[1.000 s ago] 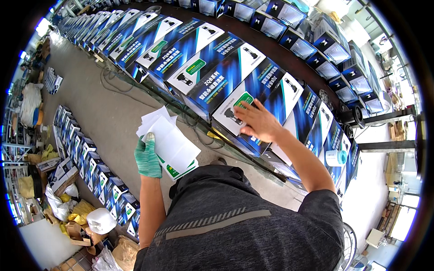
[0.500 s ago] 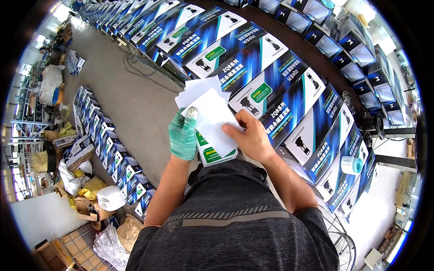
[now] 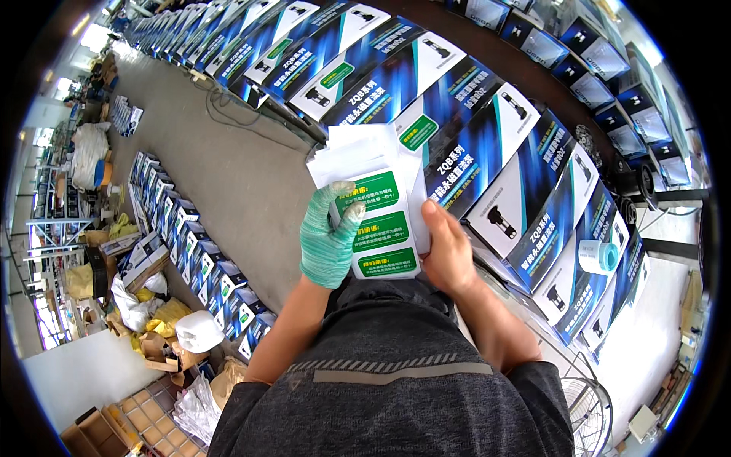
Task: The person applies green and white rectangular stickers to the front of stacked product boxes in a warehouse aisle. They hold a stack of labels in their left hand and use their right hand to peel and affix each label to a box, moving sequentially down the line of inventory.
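A stack of sticker sheets is held between both hands in front of my chest. On its top sheet [image 3: 386, 255] three green labels with yellow and white print show face up. Blank white sheets [image 3: 354, 145] fan out behind it at the far end. My left hand [image 3: 327, 240], in a pale green striped glove, is closed on the left edge, its thumb over the top sheet. The bare right hand [image 3: 451, 255] grips the right edge; its fingers beneath the sheets are hidden.
Long rows of blue, black and white printed boxes [image 3: 487, 167] run ahead and to the right; some bear a green label [image 3: 419, 132]. A tape roll [image 3: 598, 257] lies on the near right boxes. More boxes [image 3: 202, 255] line the left floor, beside a white bag [image 3: 199, 332]. A fan [image 3: 588, 411] stands lower right.
The blank sheet that lay slanted over the labels no longer covers them, and three green labels now show. My right hand has moved right to the stack's edge; the left thumb has shifted down.
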### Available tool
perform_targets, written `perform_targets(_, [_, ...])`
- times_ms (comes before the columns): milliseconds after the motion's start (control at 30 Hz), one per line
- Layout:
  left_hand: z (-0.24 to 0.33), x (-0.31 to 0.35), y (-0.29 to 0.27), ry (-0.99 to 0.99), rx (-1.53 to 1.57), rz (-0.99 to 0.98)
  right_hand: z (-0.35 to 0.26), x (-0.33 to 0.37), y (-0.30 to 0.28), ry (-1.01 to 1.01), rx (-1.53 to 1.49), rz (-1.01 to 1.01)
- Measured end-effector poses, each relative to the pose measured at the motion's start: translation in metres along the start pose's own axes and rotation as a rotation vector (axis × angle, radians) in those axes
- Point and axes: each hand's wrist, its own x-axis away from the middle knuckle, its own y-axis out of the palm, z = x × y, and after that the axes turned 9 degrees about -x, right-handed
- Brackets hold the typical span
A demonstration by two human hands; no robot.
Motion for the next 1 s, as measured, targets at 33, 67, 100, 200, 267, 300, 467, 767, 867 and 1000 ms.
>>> perform_targets(33, [0.001,0.003,0.003,0.021,-0.075,0.038,0.002,0.008,0.011,-0.019,0.046,-0.040])
perform_targets(67, [0.005,0.002,0.005,0.010,-0.077,0.023,0.004,0.016,0.021,-0.047,0.092,-0.068])
perform_targets(100, [0.005,0.002,0.005,0.043,-0.073,0.006,0.007,0.021,0.026,-0.099,0.256,-0.091])
perform_targets(200, [0.001,0.010,-0.004,0.062,0.054,-0.047,0.012,0.037,0.032,-0.107,0.382,-0.084])
perform_targets(267, [0.000,0.021,-0.009,-0.011,0.270,-0.002,0.014,0.050,0.038,-0.063,0.220,-0.107])
perform_targets(300, [0.001,0.027,-0.012,-0.049,0.377,0.020,0.014,0.056,0.039,-0.026,0.189,-0.121])
perform_targets(467, [-0.005,0.060,-0.040,-0.025,0.222,-0.181,0.026,0.082,0.047,0.007,0.181,-0.065])
perform_targets(767, [-0.024,0.104,-0.044,-0.011,0.198,-0.249,0.051,0.123,0.028,-0.145,0.342,0.197])
perform_targets(867, [-0.027,0.112,-0.045,0.008,0.216,-0.206,0.051,0.127,0.036,-0.162,0.218,0.197])
perform_targets(1000, [-0.041,0.121,-0.043,-0.013,0.197,-0.124,0.057,0.127,0.020,-0.255,0.220,0.158])
